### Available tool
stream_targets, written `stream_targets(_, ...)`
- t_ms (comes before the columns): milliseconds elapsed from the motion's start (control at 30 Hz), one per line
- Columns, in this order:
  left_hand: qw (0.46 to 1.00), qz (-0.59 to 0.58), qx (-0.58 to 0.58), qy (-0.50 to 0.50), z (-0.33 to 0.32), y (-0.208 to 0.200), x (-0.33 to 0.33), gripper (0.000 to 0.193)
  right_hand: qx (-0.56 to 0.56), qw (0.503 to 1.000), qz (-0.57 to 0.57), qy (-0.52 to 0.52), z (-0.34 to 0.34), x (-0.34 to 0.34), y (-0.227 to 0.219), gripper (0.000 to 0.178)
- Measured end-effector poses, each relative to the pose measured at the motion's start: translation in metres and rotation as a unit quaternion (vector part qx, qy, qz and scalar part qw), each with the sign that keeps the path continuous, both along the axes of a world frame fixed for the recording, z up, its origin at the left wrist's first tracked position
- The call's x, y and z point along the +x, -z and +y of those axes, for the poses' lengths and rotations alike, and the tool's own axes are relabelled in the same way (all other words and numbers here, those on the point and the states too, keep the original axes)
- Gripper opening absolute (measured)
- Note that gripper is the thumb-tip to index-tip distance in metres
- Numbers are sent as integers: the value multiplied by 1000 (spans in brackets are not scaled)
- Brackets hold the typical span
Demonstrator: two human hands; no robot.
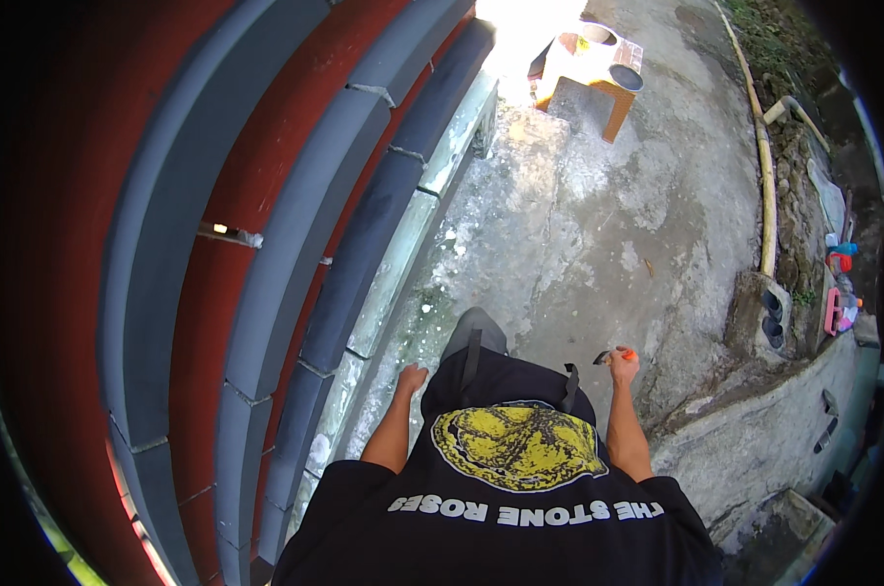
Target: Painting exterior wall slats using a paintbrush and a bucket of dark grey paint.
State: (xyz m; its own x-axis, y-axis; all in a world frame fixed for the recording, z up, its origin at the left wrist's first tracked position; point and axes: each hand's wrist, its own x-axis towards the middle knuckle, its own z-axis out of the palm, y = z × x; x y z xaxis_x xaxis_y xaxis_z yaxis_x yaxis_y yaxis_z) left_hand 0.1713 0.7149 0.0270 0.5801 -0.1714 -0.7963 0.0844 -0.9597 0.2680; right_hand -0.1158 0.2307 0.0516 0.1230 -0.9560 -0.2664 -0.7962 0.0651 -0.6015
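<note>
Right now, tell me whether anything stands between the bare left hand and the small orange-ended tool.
Yes: in this view the person's own black-clothed body lies between the bare left hand and the small orange-ended tool in the bare right hand, though depth is hard to judge.

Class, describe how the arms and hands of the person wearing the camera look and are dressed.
Short, loose black sleeves leave both forearms bare. The left hand and right hand wear no gloves. No watch or bracelet shows; finer details are too small to tell.
</note>
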Motion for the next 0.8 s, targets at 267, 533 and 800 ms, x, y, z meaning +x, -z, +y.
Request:
stream_targets(267, 999, 2, -9, 53, -164, -12, 136, 62, 81, 990, -78, 87, -114, 54, -10, 24)
stream_targets(533, 978, 87, -68, 177, -312, 19, 215, 55, 212, 932, 30, 293, -97, 34, -34, 17)
stream_targets(800, 964, 97, -7, 247, -501, -7, 333, 41, 270, 888, 143, 344, -231, 125, -41, 22)
